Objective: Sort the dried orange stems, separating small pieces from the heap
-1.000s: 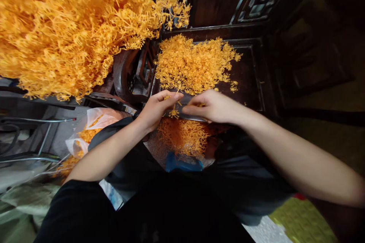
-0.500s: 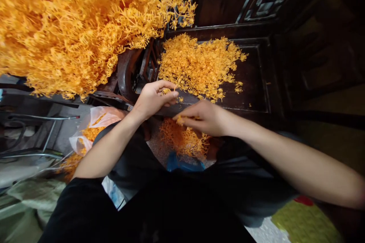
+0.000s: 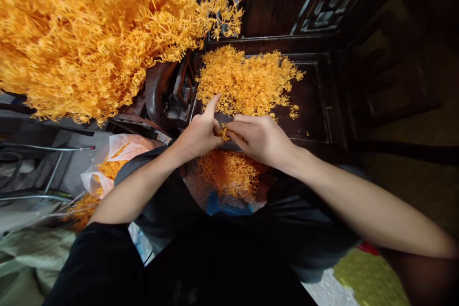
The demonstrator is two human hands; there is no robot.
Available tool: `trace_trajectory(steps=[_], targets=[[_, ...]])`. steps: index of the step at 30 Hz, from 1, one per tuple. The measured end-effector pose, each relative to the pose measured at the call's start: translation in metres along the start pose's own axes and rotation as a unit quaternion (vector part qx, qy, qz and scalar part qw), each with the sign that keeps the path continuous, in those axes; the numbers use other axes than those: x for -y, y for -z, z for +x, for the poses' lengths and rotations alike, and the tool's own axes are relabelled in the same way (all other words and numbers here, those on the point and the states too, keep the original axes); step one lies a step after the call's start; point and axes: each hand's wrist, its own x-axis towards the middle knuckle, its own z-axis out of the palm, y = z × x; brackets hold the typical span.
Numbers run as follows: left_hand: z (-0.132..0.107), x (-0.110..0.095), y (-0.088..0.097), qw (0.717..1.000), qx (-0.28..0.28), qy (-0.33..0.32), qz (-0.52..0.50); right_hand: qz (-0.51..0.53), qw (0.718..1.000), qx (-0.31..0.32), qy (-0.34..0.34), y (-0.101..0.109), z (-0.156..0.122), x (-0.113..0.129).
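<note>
My left hand (image 3: 199, 134) and my right hand (image 3: 260, 137) meet at the near edge of a dark wooden seat (image 3: 311, 105). Both pinch one small orange plastic sprig (image 3: 224, 132) between their fingertips; the left index finger sticks out forward. Just beyond the hands a heap of small orange sprigs (image 3: 244, 81) lies on the seat. Below the hands, a container in my lap (image 3: 229, 177) holds more orange pieces.
A big mass of orange plastic branches (image 3: 86, 33) fills the upper left. A plastic bag with orange pieces (image 3: 107, 167) lies at the left by my knee. Dark carved furniture (image 3: 322, 0) stands behind the seat. Metal rods (image 3: 46, 153) sit at far left.
My right hand dipped toward the lap container, then rose back to the seat edge. The left hand moved to meet it, and both now pinch one sprig.
</note>
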Motion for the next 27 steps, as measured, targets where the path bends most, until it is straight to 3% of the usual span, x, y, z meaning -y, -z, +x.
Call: trace_trajectory(steps=[4,8,10,12,15,18,19,23,25,27], targets=[[0.001,-0.003,0.005,0.996,-0.004,-0.025,0.081,0.129,0.99,-0.06,-0.013,-0.001,-0.002,0.007],[0.012,0.01,0.008,0.969,-0.013,0.033,0.243,0.346,0.938,-0.016,-0.007,0.012,-0.014,0.024],[0.018,0.02,0.007,0.963,0.038,0.046,0.264,0.411,0.911,0.001,-0.009,0.025,-0.016,0.02],[0.02,0.026,0.0,0.966,0.124,0.016,0.227,0.449,0.891,-0.031,-0.065,0.038,-0.011,-0.002],[0.011,0.026,-0.024,0.954,0.227,-0.03,0.194,0.471,0.848,-0.14,-0.197,0.052,0.009,-0.06],[-0.007,0.025,-0.062,0.927,0.262,-0.07,0.26,0.443,0.814,-0.23,-0.297,0.06,0.035,-0.124],[-0.013,0.026,-0.074,0.92,0.268,-0.082,0.272,0.406,0.816,-0.258,-0.322,0.061,0.045,-0.142],[-0.023,0.032,-0.105,0.879,0.358,-0.098,0.298,0.246,0.866,-0.236,-0.365,0.063,0.089,-0.192],[-0.021,0.032,-0.103,0.875,0.366,-0.098,0.302,0.181,0.889,-0.196,-0.371,0.061,0.105,-0.202],[-0.019,0.028,-0.091,0.876,0.356,-0.097,0.311,0.071,0.93,-0.143,-0.332,0.051,0.107,-0.199]])
